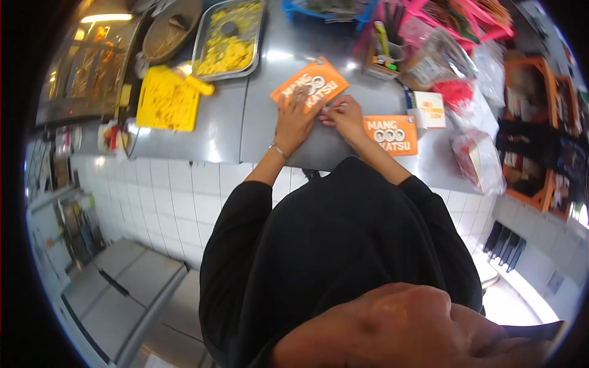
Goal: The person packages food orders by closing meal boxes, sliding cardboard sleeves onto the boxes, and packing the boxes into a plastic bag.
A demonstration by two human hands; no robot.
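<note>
My left hand (295,122) lies with fingers stretched over an orange printed food box (319,76), which sits turned at an angle on the steel counter (215,138). At that box's near right corner, my right hand (346,119) is closed in a pinch. What its fingertips hold is too small to make out. Just right of my right wrist lies a second orange box (391,144) with the same white lettering, flat on the counter.
A metal tray of yellow food (226,58) and a yellow cutting board (161,104) with a yellow-handled tool (199,84) stand left. Right are a pen holder (383,58), a small white-and-orange box (429,110), plastic bags (478,162) and pink baskets (491,24).
</note>
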